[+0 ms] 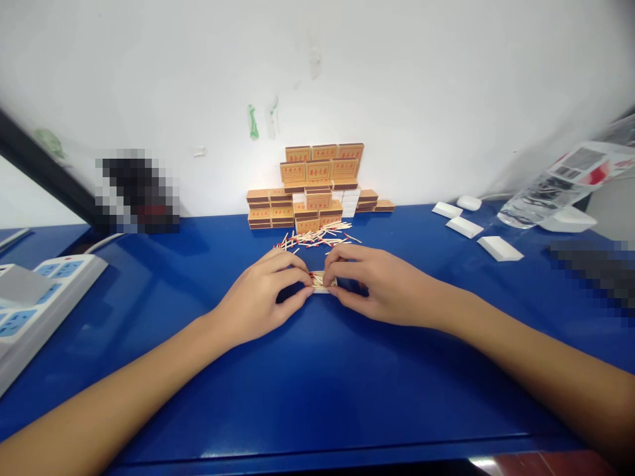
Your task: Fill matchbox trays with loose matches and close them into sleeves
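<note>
Between my hands a small white matchbox tray (pixel 325 289) lies on the blue table, holding red-tipped matches (pixel 318 280). My left hand (pixel 268 291) grips the tray's left end, thumb low at the front and fingers behind. At the right end, my right hand (pixel 370 277) has its thumb at the tray's corner and its bent fingers over the matches. Just beyond, a loose pile of matches (pixel 317 237) is spread on the table. Stacked matchboxes (pixel 317 170) with orange labels and red characters stand behind the pile against the wall.
A white power strip (pixel 74 284) sits at the left. On the right are several white angular pieces (pixel 500 248), a rounded white case (pixel 469 202) and a clear plastic bottle (pixel 536 198) lying tilted. The blue table (pixel 317 390) meets a white wall (pixel 421 99) at the back.
</note>
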### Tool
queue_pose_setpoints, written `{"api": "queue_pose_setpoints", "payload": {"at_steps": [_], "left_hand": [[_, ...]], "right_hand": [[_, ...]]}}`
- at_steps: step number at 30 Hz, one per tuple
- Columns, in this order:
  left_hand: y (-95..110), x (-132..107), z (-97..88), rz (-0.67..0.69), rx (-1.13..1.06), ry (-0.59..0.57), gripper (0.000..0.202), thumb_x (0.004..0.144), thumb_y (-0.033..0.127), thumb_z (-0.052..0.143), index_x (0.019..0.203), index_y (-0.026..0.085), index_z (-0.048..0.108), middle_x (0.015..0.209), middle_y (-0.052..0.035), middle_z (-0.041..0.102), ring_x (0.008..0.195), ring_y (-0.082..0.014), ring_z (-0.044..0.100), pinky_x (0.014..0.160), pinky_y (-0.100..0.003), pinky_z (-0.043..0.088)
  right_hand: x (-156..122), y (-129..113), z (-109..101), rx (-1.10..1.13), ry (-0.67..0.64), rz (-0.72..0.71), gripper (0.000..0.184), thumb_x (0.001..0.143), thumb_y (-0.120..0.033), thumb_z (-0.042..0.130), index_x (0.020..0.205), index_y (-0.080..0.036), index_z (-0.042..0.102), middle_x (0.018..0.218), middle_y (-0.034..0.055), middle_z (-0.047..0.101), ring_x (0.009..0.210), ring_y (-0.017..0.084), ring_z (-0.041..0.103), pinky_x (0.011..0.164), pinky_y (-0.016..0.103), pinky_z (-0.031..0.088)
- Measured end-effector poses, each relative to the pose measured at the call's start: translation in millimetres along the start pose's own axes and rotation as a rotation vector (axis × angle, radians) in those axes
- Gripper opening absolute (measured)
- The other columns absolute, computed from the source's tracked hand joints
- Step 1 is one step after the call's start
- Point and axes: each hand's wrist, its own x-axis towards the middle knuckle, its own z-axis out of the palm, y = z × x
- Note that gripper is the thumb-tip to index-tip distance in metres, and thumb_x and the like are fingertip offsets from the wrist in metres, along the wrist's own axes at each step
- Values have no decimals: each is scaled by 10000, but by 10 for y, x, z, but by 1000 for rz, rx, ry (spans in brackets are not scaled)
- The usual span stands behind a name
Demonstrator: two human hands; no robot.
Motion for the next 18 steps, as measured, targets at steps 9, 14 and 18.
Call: {"api": "queue_pose_setpoints", "payload": {"at_steps": [9, 14, 18], "left_hand": [[35, 12, -36, -43, 24, 31, 105, 975, 186, 674, 1079, 184, 686, 1076, -54, 712, 1030, -208, 634, 969, -400, 531], [33, 8, -27, -22, 16, 44, 50, 979, 200, 669, 944, 197, 705, 1065, -55, 706, 1009, -208, 634, 939, -396, 533], [23, 2, -15, -5, 1, 39, 80, 993, 197, 650, 989, 207, 729, 1073, -60, 710, 1001, -205, 656, 970, -418, 537]], "right_hand": [[-4, 25, 2, -27, 18, 2, 122, 970, -128, 592, 1028, -187, 683, 1057, 82, 659, 916, 192, 631, 815, 324, 512], [1, 29, -8, -65, 31, 10, 100, 980, -158, 588, 1012, -193, 676, 1037, 74, 662, 875, 185, 623, 758, 309, 499], [1, 23, -14, -70, 17, 25, 103, 971, -153, 593, 1012, -200, 676, 1026, 72, 667, 868, 187, 629, 743, 308, 500]]}}
